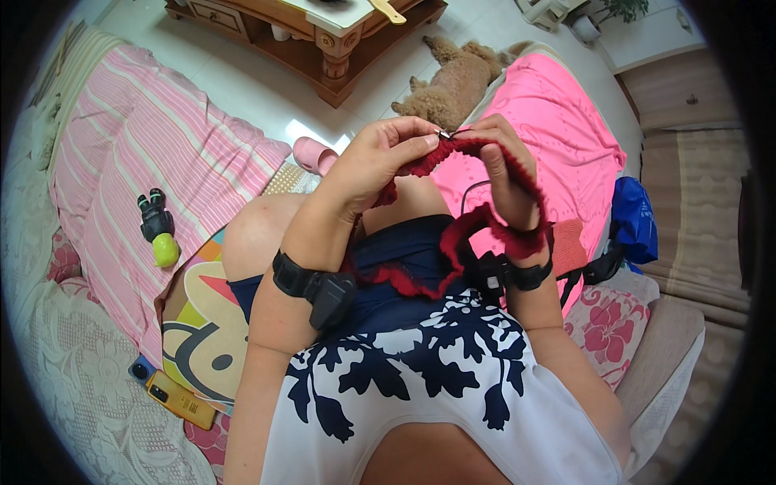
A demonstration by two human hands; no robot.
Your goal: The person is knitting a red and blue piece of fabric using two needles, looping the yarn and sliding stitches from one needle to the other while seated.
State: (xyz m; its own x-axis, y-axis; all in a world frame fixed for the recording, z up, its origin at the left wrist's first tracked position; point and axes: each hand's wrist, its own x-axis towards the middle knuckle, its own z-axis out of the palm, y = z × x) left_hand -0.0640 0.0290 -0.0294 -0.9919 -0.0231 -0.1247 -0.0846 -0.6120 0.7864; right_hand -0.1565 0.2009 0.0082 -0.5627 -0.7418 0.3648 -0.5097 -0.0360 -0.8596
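A dark red knitted strip (448, 239) on a circular knitting needle hangs in a loose, twisting loop above my lap. My left hand (376, 160) pinches one side of it, thumb and forefinger close to a metal needle tip (444, 134). On the other side, my right hand (506, 173) grips the work by the needle, its thumb raised and the knitting draped round the palm and wrist. A thin dark cable (465, 197) curves below the hands. My fingers hide part of the needle tips.
A curly brown dog (461, 79) lies on the tiled floor beside a carved wooden table (333, 60). Pink-covered seats flank me. A toy figure (159, 230) and a yellow phone (180, 400) lie at left; a blue bag (633, 218) sits at right. A pink shoe (312, 156) is ahead.
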